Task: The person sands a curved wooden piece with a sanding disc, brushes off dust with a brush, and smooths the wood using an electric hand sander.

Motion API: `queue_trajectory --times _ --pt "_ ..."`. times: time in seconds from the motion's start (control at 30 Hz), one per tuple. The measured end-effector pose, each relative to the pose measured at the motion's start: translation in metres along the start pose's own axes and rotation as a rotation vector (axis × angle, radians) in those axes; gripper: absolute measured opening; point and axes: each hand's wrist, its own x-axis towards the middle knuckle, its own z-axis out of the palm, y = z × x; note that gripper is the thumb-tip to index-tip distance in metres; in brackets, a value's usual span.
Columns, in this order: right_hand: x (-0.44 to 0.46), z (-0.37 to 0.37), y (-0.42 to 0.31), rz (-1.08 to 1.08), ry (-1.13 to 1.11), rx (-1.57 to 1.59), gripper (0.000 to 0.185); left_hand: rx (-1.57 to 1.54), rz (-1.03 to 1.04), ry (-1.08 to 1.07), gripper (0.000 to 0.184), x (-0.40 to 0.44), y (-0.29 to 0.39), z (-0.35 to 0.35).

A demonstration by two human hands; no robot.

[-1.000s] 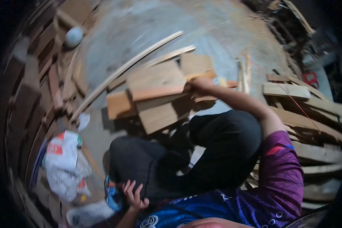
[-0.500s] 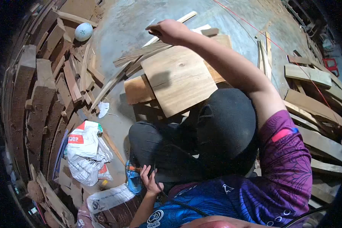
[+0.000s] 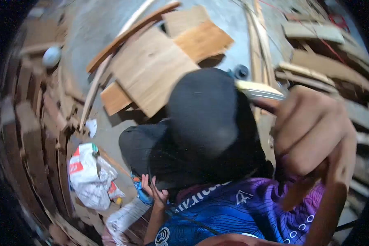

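My right hand (image 3: 311,127) is raised close to the camera at the right, blurred, with its fingers curled closed. What they hold, if anything, I cannot make out. Just past its knuckles appears a pale, striped object (image 3: 260,89), kind unclear. My left hand (image 3: 155,192) rests low beside my bent leg, fingers up and apart, near a blue item (image 3: 141,189). Beyond my dark-trousered knee lies a square wooden board (image 3: 151,67) over smaller wood pieces. An orange-brown board (image 3: 205,43) sticks out at its right, and a smaller block (image 3: 116,98) at its left.
A long brown wood strip (image 3: 131,37) lies across the board's far side. Stacked timber (image 3: 37,135) fills the left, with a pale ball (image 3: 52,56) near it. A white printed sack (image 3: 90,176) lies beside my leg. More planks (image 3: 315,69) are piled at right.
My right hand has swung from above the boards back toward my body, near the camera. The view has shifted, and a brown strip now lies across the far side. My left hand stays low.
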Motion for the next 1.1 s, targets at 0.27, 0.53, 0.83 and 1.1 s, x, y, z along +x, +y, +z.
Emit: queue_trajectory --times 0.27,0.53,0.83,1.1 --pt "-0.066 -0.02 -0.028 0.11 -0.022 0.154 0.008 0.087 -0.199 -0.187 0.083 0.02 0.048 -0.022" --pt "-0.163 -0.079 -0.01 0.56 0.553 -0.214 0.03 0.205 -0.088 -0.282 0.07 0.025 0.061 -0.03" --pt "-0.466 -0.057 0.187 1.773 0.881 -1.028 0.042 0.177 -0.162 -0.211 0.084 0.012 0.052 -0.018" --pt "-0.448 -0.068 0.189 1.914 0.899 -1.474 0.042 0.276 0.053 -0.127 0.074 0.019 0.047 -0.016"
